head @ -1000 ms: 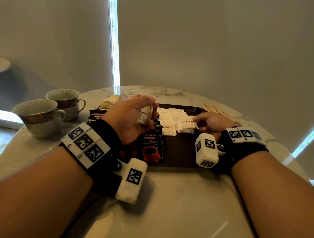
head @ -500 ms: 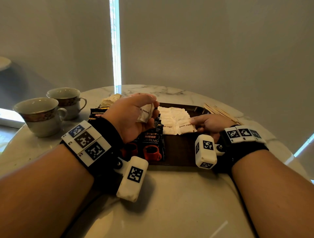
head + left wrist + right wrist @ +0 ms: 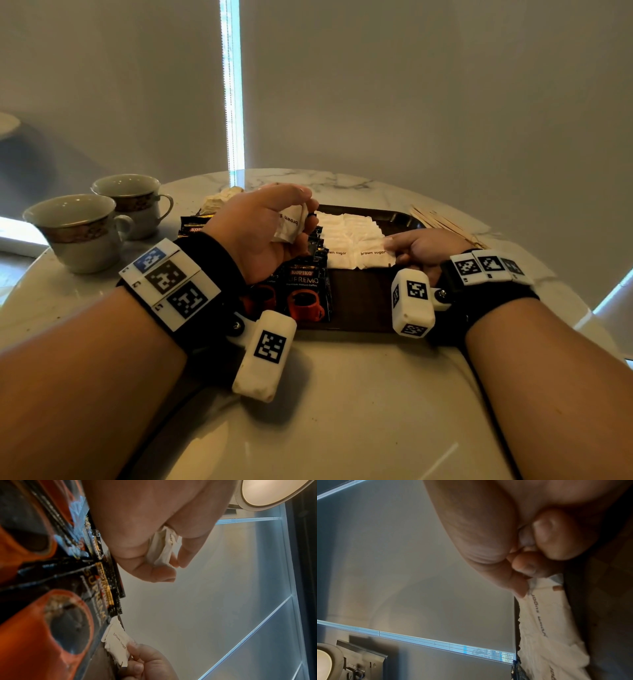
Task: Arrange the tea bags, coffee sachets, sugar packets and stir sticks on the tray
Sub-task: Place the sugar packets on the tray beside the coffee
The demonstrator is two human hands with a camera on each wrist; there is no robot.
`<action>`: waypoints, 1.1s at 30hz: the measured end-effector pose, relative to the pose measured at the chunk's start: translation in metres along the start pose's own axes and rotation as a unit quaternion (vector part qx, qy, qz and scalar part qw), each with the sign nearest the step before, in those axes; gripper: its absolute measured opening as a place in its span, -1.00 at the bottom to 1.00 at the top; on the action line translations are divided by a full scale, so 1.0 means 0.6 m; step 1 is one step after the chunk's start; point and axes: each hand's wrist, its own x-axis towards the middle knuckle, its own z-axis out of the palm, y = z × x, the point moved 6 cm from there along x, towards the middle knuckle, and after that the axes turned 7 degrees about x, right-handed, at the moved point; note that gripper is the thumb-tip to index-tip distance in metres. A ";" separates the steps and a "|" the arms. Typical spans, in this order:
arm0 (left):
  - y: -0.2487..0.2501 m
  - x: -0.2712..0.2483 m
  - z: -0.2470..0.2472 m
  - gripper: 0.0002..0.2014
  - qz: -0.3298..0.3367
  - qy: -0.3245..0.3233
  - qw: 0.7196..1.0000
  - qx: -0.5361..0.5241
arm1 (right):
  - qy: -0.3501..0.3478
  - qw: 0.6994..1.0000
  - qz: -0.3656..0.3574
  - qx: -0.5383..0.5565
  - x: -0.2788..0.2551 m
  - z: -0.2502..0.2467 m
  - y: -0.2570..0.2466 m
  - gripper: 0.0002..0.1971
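Feeding the rows, the left hand [image 3: 260,233] curls around spare sugar packets [image 3: 291,224] while the right hand [image 3: 424,246] pinches 1 laid packet [image 3: 373,253], seemingly squaring it on the tray [image 3: 359,298].

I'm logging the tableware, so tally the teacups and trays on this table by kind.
Teacups: 2
Brown tray: 1
Total: 3
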 end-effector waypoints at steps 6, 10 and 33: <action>-0.003 -0.001 -0.001 -0.90 -0.013 0.015 1.000 -0.007 | 0.007 1.000 0.008 -0.001 0.001 -0.003 0.000 -0.71; -0.001 -0.004 0.001 -0.89 -0.013 0.007 0.999 -0.028 | 0.010 1.000 0.006 0.008 -0.005 -0.001 0.000 -0.71; 0.002 -0.008 0.011 -0.62 0.014 -0.020 1.000 -0.012 | -0.143 0.961 -0.169 0.168 -0.115 0.066 -0.071 -0.63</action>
